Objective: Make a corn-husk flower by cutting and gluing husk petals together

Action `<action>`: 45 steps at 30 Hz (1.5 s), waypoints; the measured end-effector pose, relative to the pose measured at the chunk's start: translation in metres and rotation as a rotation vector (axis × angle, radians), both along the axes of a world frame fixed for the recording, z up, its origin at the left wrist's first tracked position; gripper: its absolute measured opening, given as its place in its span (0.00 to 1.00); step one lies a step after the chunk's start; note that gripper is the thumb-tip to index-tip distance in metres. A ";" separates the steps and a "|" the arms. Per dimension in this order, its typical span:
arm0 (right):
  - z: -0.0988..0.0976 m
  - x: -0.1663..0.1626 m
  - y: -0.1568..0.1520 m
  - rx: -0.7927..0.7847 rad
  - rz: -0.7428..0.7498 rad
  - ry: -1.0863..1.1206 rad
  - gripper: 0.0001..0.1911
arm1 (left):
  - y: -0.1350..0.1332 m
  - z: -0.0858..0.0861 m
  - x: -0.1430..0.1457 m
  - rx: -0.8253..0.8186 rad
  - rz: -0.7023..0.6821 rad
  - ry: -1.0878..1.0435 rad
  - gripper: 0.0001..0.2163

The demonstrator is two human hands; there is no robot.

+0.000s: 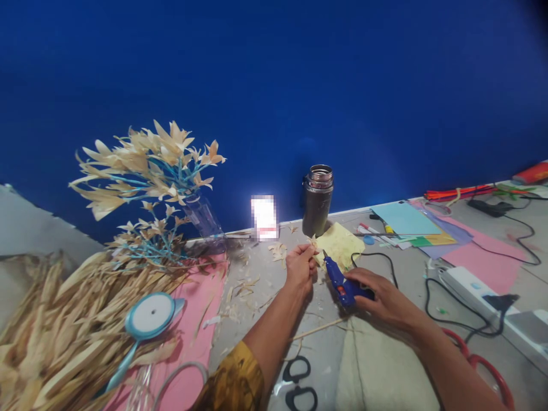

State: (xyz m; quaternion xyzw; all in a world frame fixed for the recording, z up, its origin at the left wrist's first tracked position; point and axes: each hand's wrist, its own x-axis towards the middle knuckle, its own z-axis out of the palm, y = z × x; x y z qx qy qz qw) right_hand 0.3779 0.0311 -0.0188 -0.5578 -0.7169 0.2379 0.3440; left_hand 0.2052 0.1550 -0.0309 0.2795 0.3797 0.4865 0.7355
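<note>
My left hand is closed in a pinch on a small pale dried-leaf piece, held just above the table. My right hand grips a blue glue gun, whose nozzle points up and left toward the leaf piece, a short gap away. A black cord runs from the gun toward the right. Under the nozzle lies a yellow paper sheet.
A steel flask stands by the blue wall. A vase of dried-leaf flowers, a heap of dried leaves, a ribbon spool and pink paper lie left. Scissors, coloured sheets, a power strip and red-handled scissors are nearby.
</note>
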 end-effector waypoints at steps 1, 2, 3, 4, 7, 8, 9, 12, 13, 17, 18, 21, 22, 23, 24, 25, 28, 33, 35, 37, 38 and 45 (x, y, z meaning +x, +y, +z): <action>0.000 0.000 0.000 0.000 -0.010 -0.003 0.19 | 0.000 0.000 0.000 -0.007 -0.002 -0.005 0.17; 0.001 0.000 0.000 0.001 -0.019 -0.005 0.18 | 0.000 0.000 -0.001 -0.012 -0.003 -0.007 0.17; 0.001 0.000 0.000 0.004 -0.026 -0.004 0.18 | 0.000 0.000 -0.001 -0.017 -0.003 -0.008 0.17; 0.001 0.000 0.000 0.006 -0.027 -0.001 0.19 | 0.000 0.000 -0.001 -0.022 -0.003 -0.008 0.17; 0.000 0.000 0.000 0.011 -0.002 0.011 0.20 | -0.001 0.000 0.000 -0.036 -0.011 -0.010 0.16; 0.000 0.000 0.000 0.010 0.009 0.011 0.20 | -0.001 0.000 0.000 -0.040 -0.016 -0.014 0.16; -0.001 -0.001 0.000 0.008 0.016 0.008 0.20 | -0.001 0.000 0.000 -0.045 -0.023 -0.018 0.16; -0.003 -0.001 0.000 0.008 0.001 -0.008 0.21 | -0.002 0.001 0.000 -0.059 -0.039 -0.031 0.16; -0.003 -0.001 0.000 0.007 -0.007 -0.011 0.21 | -0.001 0.002 0.000 -0.062 -0.041 -0.033 0.16; -0.002 0.000 0.000 -0.003 -0.027 -0.007 0.20 | 0.000 0.001 -0.002 -0.065 -0.030 -0.035 0.17; -0.001 0.000 0.000 -0.004 -0.026 -0.004 0.20 | 0.000 0.000 -0.002 -0.064 -0.028 -0.035 0.17; -0.001 -0.001 0.000 0.000 -0.004 0.001 0.21 | -0.001 -0.001 -0.001 -0.056 -0.026 -0.034 0.17; -0.002 -0.001 0.000 -0.001 0.008 0.000 0.21 | -0.002 -0.001 -0.001 -0.051 -0.026 -0.035 0.17; -0.002 -0.001 0.000 -0.005 0.018 -0.006 0.21 | -0.002 -0.001 -0.001 -0.045 -0.027 -0.036 0.17; -0.002 -0.001 0.000 -0.008 0.022 -0.018 0.21 | -0.002 0.000 -0.001 -0.038 -0.027 -0.037 0.17; -0.002 -0.001 0.000 -0.012 0.020 -0.036 0.21 | -0.001 0.001 -0.001 -0.028 -0.024 -0.037 0.17; 0.000 0.000 0.001 -0.051 -0.006 -0.129 0.21 | 0.002 0.006 -0.004 0.019 0.003 -0.038 0.17; 0.000 0.003 0.002 -0.104 -0.069 -0.301 0.22 | 0.003 0.011 -0.005 0.088 0.026 -0.002 0.17; -0.002 0.004 0.001 -0.074 -0.067 -0.331 0.23 | -0.001 0.011 -0.002 0.105 0.025 0.027 0.17; -0.003 0.004 0.001 -0.025 -0.062 -0.347 0.23 | -0.006 0.010 0.001 0.124 0.031 0.055 0.15; -0.002 0.004 0.001 0.010 -0.073 -0.359 0.21 | -0.008 0.010 0.003 0.135 0.037 0.069 0.15; 0.026 -0.028 0.013 0.394 -0.394 -0.623 0.14 | -0.022 0.010 0.010 0.189 0.052 0.154 0.11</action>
